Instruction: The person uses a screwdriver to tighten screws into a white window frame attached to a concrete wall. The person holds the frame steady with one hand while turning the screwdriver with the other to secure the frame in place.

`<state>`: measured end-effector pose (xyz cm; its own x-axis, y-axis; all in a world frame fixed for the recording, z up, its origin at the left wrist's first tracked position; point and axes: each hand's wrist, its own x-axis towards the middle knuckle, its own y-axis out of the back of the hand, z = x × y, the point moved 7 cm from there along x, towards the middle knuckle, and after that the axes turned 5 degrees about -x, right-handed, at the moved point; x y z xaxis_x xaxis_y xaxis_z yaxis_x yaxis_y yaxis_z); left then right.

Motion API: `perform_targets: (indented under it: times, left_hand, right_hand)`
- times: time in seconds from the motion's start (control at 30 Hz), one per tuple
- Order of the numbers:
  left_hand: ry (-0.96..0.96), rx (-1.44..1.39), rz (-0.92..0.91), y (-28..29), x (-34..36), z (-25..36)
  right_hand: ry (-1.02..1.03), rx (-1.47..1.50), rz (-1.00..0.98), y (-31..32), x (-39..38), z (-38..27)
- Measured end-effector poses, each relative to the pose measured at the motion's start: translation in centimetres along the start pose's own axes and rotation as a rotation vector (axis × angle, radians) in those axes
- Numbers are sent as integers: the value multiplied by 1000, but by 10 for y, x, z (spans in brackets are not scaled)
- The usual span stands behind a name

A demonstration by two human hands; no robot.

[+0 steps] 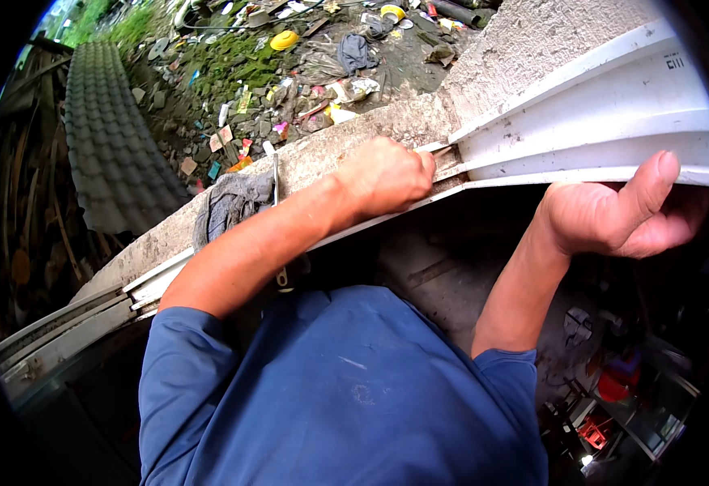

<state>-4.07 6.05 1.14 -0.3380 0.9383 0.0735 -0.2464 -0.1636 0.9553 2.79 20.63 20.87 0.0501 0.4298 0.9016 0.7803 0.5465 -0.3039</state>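
My left hand (388,174) is closed in a fist over the window sill's track (447,162), where a white frame has a gap. Whatever its fingers hold, if anything, is hidden from view. To the right, the long white window frame piece (581,121) slants up toward the upper right corner. My right hand (617,212) is at the lower edge of this piece, palm up, with the thumb stretched out and apart. Its other fingers bend away under the edge and show only in part. A dark grey rag (237,202) lies over the sill beside my left forearm, next to a thin metal rod (276,176).
Beyond the rough concrete ledge (322,150), rubbish (249,121) covers the ground outside. A strip of grey roof tiles (115,138) runs down the left. Indoors at lower right, a red stool-like thing (593,431) stands among dim clutter.
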Motion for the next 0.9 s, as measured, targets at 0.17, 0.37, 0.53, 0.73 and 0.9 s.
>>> perform_targets:
  times: [0.17,0.37,0.53,0.73,0.9]
  left_hand:
    - [-19,-13,-54,8,1,-14]
    - [63,112,-61,4,1,5]
    - [81,294,150,1,-10,38]
    - [110,235,166,-15,0,38]
    - [127,67,108,-16,-2,22]
  right_hand:
    - [16,-14,17,2,1,1]
    - [1,-50,-2,3,0,1]
    - [-2,-64,-1,2,1,0]
    - [11,4,7,0,2,1]
    - [15,0,4,-1,3,-1]
